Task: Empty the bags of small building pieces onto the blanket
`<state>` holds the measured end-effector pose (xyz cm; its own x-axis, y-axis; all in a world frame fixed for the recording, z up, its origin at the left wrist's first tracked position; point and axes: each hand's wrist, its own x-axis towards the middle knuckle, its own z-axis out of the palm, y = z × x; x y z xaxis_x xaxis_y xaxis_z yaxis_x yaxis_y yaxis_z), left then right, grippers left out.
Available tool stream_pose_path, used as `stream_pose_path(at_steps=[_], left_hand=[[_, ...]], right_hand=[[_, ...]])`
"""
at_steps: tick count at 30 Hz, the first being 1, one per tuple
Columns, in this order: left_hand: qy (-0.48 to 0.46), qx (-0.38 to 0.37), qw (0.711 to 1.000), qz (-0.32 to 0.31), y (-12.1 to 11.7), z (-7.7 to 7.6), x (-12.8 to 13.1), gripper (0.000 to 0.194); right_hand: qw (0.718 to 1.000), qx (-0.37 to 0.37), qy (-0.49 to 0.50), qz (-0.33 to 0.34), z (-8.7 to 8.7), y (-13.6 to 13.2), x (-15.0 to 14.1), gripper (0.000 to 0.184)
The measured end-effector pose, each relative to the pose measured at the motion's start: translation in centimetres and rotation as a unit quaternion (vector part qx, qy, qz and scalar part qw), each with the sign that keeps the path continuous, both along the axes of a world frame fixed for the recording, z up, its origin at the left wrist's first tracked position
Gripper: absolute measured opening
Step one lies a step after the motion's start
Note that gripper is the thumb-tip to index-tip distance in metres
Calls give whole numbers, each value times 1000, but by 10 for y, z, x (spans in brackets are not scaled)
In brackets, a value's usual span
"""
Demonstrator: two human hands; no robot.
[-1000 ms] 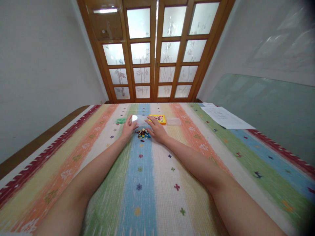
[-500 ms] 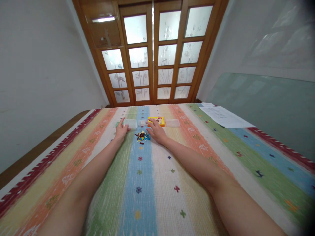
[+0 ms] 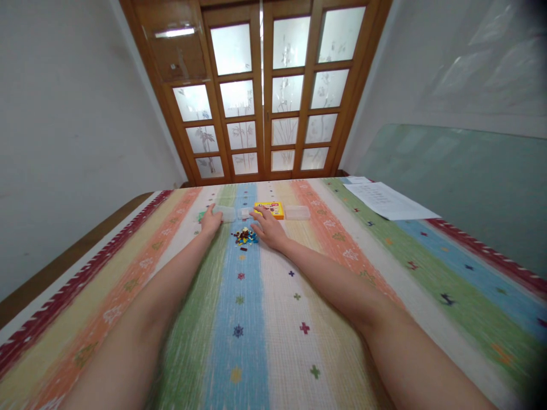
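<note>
Both my arms stretch far out over a striped tablecloth (image 3: pixel 256 319). My left hand (image 3: pixel 210 222) rests beside a small clear plastic box (image 3: pixel 226 213) and touches its left end, fingers curled against it. My right hand (image 3: pixel 267 228) lies flat on the cloth with fingers spread, its fingertips near a yellow box (image 3: pixel 270 208) and a second small clear box (image 3: pixel 245 213). Between the hands lies a small heap of tiny coloured bricks (image 3: pixel 244 236). A green piece (image 3: pixel 200 216) peeks out behind the left hand.
Another clear plastic box (image 3: pixel 297 212) stands to the right of the yellow one. A white printed sheet (image 3: pixel 387 200) lies at the far right of the table. Wooden doors with frosted glass panes (image 3: pixel 265 91) rise behind the table, and white walls flank them.
My left hand has carried the clear box from above the brick heap leftward and set it on the cloth. The right hand stayed near the yellow box. The view tilted slightly.
</note>
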<state>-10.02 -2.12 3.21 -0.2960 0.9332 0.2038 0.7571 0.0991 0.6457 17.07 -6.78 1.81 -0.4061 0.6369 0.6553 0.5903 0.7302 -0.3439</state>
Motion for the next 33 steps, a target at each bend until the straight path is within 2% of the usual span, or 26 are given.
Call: stream_pose_path(at_steps=[2, 7, 11, 15, 17, 21, 24, 28, 33], left_hand=[[40, -10, 999, 21, -2, 5, 3, 70], [174, -44, 984, 9, -9, 14, 4, 71], [221, -40, 975, 2, -13, 16, -5, 72], [227, 63, 972, -9, -9, 12, -31, 57], [234, 87, 968, -20, -5, 8, -49, 56], [229, 54, 969, -77, 0, -1, -83, 69], [212, 44, 971, -98, 0, -5, -100, 64], [199, 58, 977, -59, -4, -6, -106, 53], [156, 41, 987, -21, -10, -10, -106, 51]], right_hand=[[1000, 0, -1, -2, 0, 0, 0, 42], [1000, -3, -7, 0, -2, 0, 0, 42], [1000, -15, -12, 0, -3, -1, 0, 42], [1000, -25, -15, -3, -4, -2, 0, 42], [999, -29, -15, -3, -4, -2, 0, 42], [999, -41, -15, 0, -3, -2, 1, 42], [999, -47, -17, 4, -3, -2, 2, 42], [998, -54, -18, 3, -1, -3, 2, 41], [998, -62, -25, 1, -1, -4, 2, 41]])
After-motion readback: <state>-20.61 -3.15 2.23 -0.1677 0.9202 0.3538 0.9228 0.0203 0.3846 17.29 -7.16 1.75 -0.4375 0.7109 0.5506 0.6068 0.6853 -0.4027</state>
